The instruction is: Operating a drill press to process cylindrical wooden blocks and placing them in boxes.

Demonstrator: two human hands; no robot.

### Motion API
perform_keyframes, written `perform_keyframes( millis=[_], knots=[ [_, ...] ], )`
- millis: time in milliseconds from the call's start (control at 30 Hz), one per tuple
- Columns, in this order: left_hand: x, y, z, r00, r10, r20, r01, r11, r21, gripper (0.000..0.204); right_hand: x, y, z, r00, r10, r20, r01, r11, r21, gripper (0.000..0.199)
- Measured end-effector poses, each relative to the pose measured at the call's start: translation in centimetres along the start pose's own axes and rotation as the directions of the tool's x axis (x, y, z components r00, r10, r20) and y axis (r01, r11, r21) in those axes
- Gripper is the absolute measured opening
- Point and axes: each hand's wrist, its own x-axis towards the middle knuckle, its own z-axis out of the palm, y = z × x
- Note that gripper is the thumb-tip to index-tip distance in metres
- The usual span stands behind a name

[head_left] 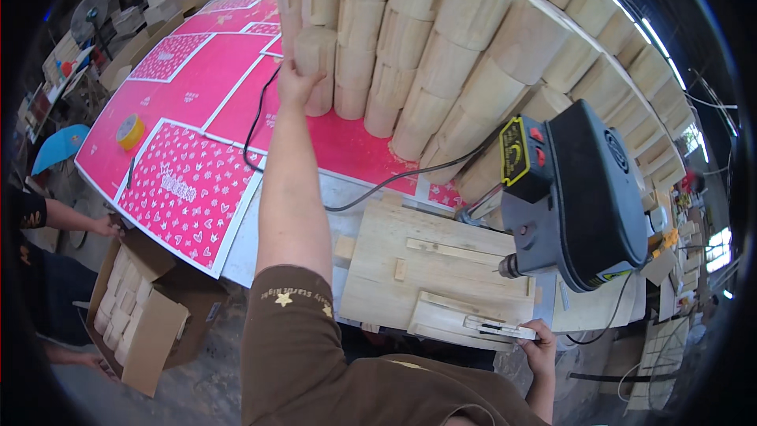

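And the left arm is stretched nearly straight, the left grip [298, 83] right up against a curved wooden block [317, 46], thumb across its face! The other fingers are hidden, so I can't tell how firmly it's clasped. Now low on the right: the wrist is bent up, and the right grip [540, 347] is pinched narrow on the end of a slim pale strip [516, 332], which runs leftward from it over the wooden board [378, 268]. Just above that grip sits the drill press [591, 189], its chuck [511, 267] up and to the left, the bit too small to make out. The right forearm [542, 394] is partly hidden behind the brown shirt [441, 386].
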Motion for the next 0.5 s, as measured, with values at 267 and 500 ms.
perform_keyframes(
  millis=[267,500],
  knots=[
    [-12.7,6.0,-9.0,0.983,-0.147,0.113,0.185,0.809,-0.559,0.049,0.1,0.0,-0.1,0.999,-0.032,0.008,0.032,0.999,0.010,0.023],
    [-27.3,15.8,-14.2,0.822,-0.251,0.511,0.416,0.877,-0.238,0.039,1.6,1.6,-0.5,0.986,-0.165,0.033,0.167,0.982,-0.084,0.029]
  ],
)
